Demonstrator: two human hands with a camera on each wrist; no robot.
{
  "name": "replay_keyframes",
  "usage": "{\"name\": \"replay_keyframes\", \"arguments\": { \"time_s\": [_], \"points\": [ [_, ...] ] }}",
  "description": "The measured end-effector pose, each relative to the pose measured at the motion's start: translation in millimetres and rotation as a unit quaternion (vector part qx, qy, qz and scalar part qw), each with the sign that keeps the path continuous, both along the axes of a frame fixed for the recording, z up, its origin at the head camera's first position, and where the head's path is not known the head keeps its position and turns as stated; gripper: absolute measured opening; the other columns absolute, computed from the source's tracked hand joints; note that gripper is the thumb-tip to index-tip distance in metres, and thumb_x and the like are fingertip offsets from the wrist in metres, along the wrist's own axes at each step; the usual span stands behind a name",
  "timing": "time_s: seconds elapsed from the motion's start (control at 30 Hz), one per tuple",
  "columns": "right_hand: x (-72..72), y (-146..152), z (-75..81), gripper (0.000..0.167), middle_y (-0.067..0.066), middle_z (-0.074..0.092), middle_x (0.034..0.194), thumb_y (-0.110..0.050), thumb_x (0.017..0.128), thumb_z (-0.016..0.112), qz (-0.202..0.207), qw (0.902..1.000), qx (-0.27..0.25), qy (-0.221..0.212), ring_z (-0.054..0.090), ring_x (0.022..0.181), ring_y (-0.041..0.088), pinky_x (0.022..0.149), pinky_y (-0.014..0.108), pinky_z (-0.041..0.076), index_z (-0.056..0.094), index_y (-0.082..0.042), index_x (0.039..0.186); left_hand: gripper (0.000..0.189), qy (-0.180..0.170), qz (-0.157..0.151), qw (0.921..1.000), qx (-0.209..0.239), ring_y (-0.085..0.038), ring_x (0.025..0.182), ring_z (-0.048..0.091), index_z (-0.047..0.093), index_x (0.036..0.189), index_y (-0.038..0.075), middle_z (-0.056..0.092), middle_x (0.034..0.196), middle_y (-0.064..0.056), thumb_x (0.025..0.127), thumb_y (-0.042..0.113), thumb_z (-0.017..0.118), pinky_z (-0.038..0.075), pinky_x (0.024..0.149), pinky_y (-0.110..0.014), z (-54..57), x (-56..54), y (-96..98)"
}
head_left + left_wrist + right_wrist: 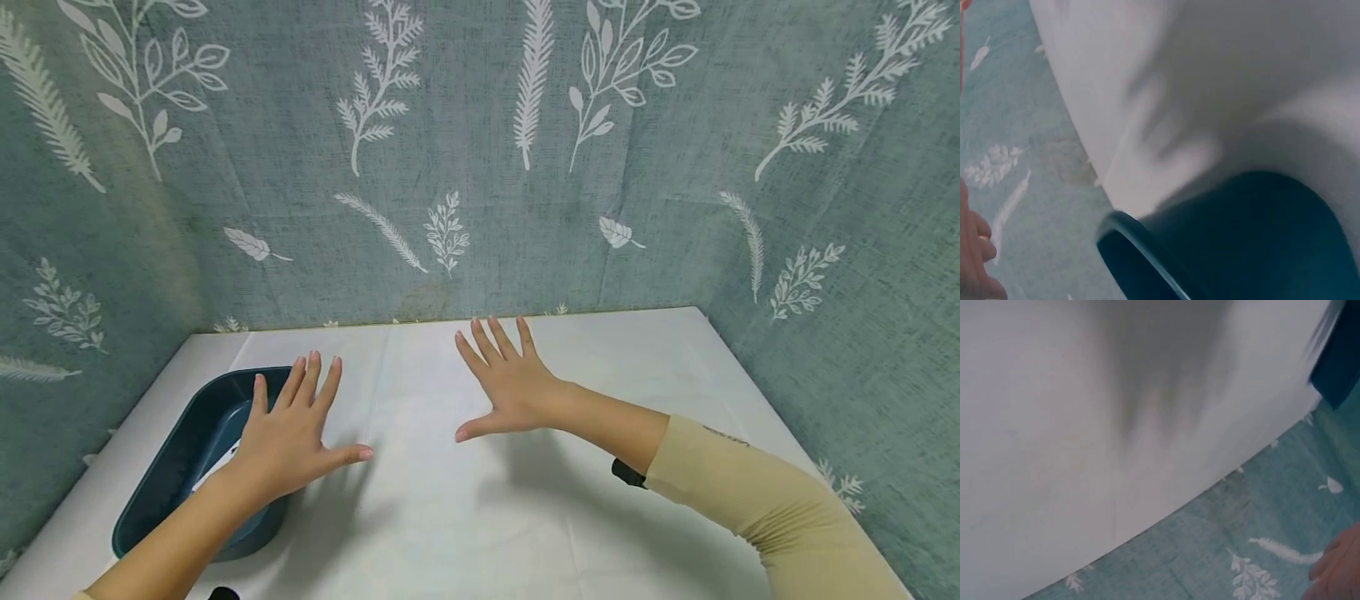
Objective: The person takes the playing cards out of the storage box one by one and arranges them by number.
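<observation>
My left hand (288, 442) is held with fingers spread above the right side of a dark teal plastic basin (161, 454), holding nothing. Inside the basin lies a white item with small dark marks (219, 465), partly covered by my forearm; what it is I cannot tell. The basin's wall (1260, 231) fills the lower part of the left wrist view, where part of the hand (972, 256) shows at the left edge. Over the white table my right hand (517, 387) also has its fingers spread and grips nothing. Its edge (1338, 569) appears low in the right wrist view.
A white cloth covers the table (420, 517), and both hands cast shadows on it. Blue-green fabric (480, 167) with white leaf prints hangs at the back and along both sides. Dark wrist devices (628, 472) show under the forearms.
</observation>
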State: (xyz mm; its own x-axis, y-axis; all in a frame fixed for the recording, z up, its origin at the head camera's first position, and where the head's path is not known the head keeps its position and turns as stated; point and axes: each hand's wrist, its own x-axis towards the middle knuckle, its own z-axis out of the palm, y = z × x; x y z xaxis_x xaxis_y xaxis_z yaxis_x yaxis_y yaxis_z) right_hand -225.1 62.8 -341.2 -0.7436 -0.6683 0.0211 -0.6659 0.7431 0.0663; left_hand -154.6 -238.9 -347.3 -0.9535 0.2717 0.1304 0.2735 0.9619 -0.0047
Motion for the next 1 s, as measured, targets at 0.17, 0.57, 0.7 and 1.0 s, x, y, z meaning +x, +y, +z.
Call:
{"name": "replay_keyframes", "arguments": {
  "time_s": [0.17, 0.57, 0.7, 1.0],
  "points": [
    [1.1, -12.2, -1.0, 0.118, 0.014, -0.010, 0.157, -0.086, 0.072, 0.040, 0.008, 1.0000, -0.004, -0.003, -0.014, 0.143, 0.034, 0.107, 0.063, -0.010, -0.005, -0.013, 0.152, 0.116, 0.000, 0.010, 0.9999, 0.013, -0.039, 0.144, 0.002, 0.005, 0.152, 0.007, 0.006, 0.155, -0.026, 0.073, 0.077, 0.054, -0.010, 0.103, -0.068, -1.5, 6.3, -10.9],
    [6.2, -44.4, 1.5, 0.117, 0.013, -0.012, 0.157, -0.087, 0.072, 0.038, 0.041, 0.9991, -0.004, 0.000, -0.017, 0.142, 0.033, 0.106, 0.062, -0.013, -0.008, -0.016, 0.152, 0.116, 0.010, 0.041, 0.9990, 0.015, -0.041, 0.143, 0.003, -0.006, 0.152, 0.012, 0.000, 0.156, -0.025, 0.075, 0.076, 0.053, -0.016, 0.102, -0.065, -7.0, 24.8, -38.5],
    [9.0, -54.7, 0.4, 0.117, 0.012, -0.012, 0.157, -0.089, 0.071, 0.035, 0.044, 0.9990, 0.003, 0.002, -0.017, 0.143, 0.032, 0.107, 0.061, -0.012, -0.010, -0.017, 0.152, 0.116, 0.022, 0.040, 0.9989, 0.012, -0.040, 0.143, 0.001, -0.008, 0.152, 0.013, -0.003, 0.156, -0.024, 0.075, 0.074, 0.055, -0.012, 0.102, -0.068, -9.0, 29.8, -46.4],
    [19.9, -76.7, -2.7, 0.116, 0.012, -0.011, 0.158, -0.089, 0.071, 0.035, 0.063, 0.9980, 0.009, -0.002, -0.014, 0.143, 0.032, 0.108, 0.061, -0.010, -0.009, -0.018, 0.152, 0.117, 0.016, 0.063, 0.9975, 0.027, -0.039, 0.143, -0.006, -0.011, 0.151, 0.013, -0.010, 0.155, -0.022, 0.076, 0.068, 0.060, -0.020, 0.099, -0.066, -16.6, 47.9, -72.0]
  ]
}}
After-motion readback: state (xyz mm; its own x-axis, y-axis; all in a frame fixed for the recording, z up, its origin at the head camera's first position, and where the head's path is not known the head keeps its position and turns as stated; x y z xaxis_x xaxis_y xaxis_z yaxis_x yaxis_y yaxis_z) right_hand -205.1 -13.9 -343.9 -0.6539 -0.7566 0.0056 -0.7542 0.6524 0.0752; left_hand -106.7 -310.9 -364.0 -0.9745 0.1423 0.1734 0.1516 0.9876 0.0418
